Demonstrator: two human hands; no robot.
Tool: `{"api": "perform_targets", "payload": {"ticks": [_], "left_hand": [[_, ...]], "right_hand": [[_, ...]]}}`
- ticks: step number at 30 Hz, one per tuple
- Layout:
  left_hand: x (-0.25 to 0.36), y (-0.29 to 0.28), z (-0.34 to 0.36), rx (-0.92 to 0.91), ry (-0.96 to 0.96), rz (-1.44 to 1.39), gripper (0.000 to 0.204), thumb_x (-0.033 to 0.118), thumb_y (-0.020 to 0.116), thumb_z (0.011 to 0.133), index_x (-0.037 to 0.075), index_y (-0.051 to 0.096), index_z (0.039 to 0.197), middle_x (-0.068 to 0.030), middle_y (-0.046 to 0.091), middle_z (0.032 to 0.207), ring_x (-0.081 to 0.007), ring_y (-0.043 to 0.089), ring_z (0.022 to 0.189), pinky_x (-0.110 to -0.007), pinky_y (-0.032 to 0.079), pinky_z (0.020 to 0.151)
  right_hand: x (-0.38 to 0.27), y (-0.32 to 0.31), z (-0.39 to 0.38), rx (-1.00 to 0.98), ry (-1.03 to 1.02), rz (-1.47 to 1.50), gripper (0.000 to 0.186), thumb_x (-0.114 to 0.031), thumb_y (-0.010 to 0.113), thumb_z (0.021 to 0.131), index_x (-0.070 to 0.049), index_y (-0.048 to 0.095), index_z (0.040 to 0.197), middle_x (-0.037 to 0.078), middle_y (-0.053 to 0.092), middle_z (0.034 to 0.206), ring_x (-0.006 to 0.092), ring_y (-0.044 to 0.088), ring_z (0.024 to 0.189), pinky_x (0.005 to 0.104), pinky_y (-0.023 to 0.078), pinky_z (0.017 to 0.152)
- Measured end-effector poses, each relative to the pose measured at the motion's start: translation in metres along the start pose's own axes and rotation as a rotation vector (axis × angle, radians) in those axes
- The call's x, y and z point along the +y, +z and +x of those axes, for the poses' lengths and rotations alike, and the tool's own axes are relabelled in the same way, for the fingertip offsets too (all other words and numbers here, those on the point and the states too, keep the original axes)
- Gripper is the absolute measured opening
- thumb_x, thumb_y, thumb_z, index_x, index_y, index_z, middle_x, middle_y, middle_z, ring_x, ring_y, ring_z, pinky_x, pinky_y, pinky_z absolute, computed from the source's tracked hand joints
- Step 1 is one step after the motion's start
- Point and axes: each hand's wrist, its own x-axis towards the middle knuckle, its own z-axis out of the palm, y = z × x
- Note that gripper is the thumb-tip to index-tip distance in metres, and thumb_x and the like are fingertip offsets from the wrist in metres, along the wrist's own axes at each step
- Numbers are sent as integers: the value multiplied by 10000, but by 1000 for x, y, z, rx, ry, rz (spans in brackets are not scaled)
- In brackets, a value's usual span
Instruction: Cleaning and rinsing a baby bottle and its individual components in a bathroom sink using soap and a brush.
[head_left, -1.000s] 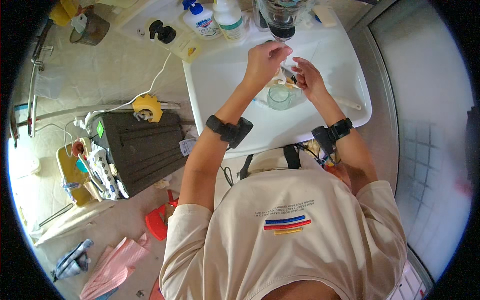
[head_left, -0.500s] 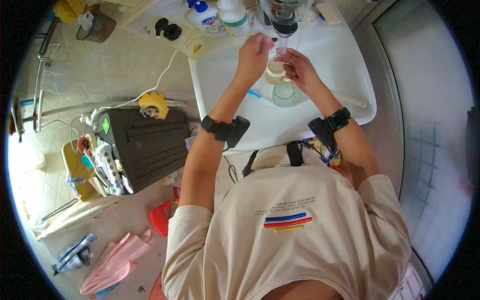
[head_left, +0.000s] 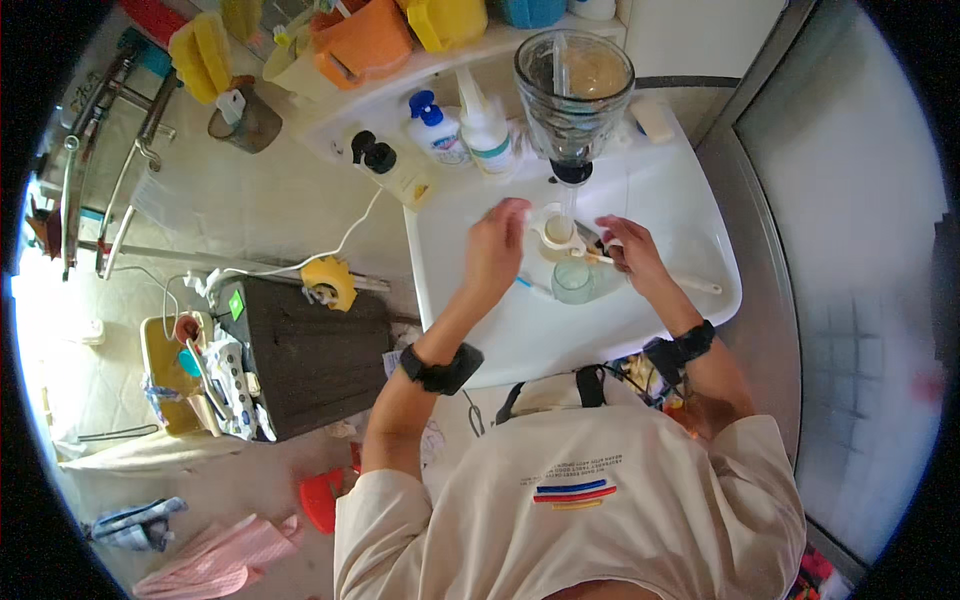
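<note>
Left hand [head_left: 496,243] loosely curled; right hand [head_left: 636,250] half-spread over handle [head_left: 703,285].

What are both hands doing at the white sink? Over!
Left hand beside round white-rimmed piece, no hold visible. Right hand nearby, grip unclear. Pale green round glass cup close on near side.

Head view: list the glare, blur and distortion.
Head view, glare: the far left edge is blown out to white. Head view, blur: left hand and right hand look slightly soft, fine detail hard to tell. Head view, distortion: the fisheye bows the grey door frame, and the corners are black.
</note>
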Motion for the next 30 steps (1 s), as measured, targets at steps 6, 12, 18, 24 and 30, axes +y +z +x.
{"api": "perform_targets", "payload": {"ticks": [6,12,18,24,30], "left_hand": [[97,-91,66,335,442,-4,98,55,440,855,23,489,934,-98,515,686,-194,554,595,-285,427,541],[160,-119,121,-310,497,193,163,132,515,838,27,543,959,-80,573,753,-114,549,671,-251,448,612],[189,-122,129,-424,402,490,257,175,598,760,31,550,967,-115,580,797,-158,558,720,-282,455,634],[194,-122,128,-441,392,484,253,206,639,720,-4,568,842,-146,582,758,-221,565,685,-315,443,634],[211,-124,131,-522,437,769,460,433,597,734,-23,544,706,-133,549,625,-241,568,620,-338,435,586]], "right_hand": [[-9,-22,-6,5,26,48,234,-247,504,847,-32,568,914,-15,455,697,32,278,395,188,199,349],[-12,-14,-9,-51,3,61,234,-241,510,846,-24,568,914,-19,451,660,30,281,411,181,204,357],[-11,-25,-11,-49,-13,65,219,-219,507,843,-20,572,908,-19,456,652,30,275,405,186,200,354],[-4,-33,-5,-52,-13,61,209,-198,493,848,-13,573,904,-10,466,662,29,271,395,184,197,353],[-3,-28,2,-51,7,43,206,-193,497,846,-11,579,898,-6,467,656,30,275,393,187,206,350]]}}
